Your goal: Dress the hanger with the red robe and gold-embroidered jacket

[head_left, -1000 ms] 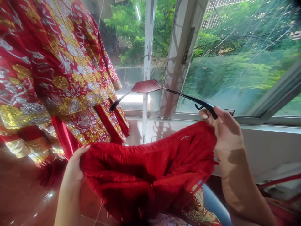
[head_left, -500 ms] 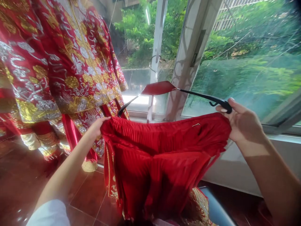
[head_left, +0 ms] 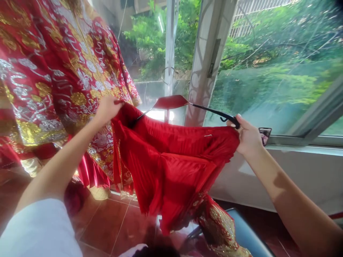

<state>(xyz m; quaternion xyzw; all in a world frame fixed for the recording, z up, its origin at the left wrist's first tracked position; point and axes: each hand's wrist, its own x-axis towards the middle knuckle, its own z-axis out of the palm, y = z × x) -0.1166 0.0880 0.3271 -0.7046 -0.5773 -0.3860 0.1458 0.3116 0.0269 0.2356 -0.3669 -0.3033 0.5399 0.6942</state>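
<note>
A red pleated skirt hangs stretched between my two hands, its gathered waistband uppermost. My left hand is closed on the left end of the waistband and holds it raised. At the other end, my right hand grips the black tip of a clothes hanger together with the waistband. The hanger has a red middle piece, thin black arms and a metal hook. Its left arm dips inside the skirt's waist, where the tip is hidden. Gold-embroidered red cloth shows below the skirt.
Red jackets with gold and silver embroidery hang at the left. Behind the hanger stand framed windows. A phone leans at the sill on the right. Below is a dark bluish seat on red floor tiles.
My left hand has lifted its end of the waistband over the hanger's left arm, so the arm now goes inside. My right hand, with hanger and skirt, appears further left in view.
</note>
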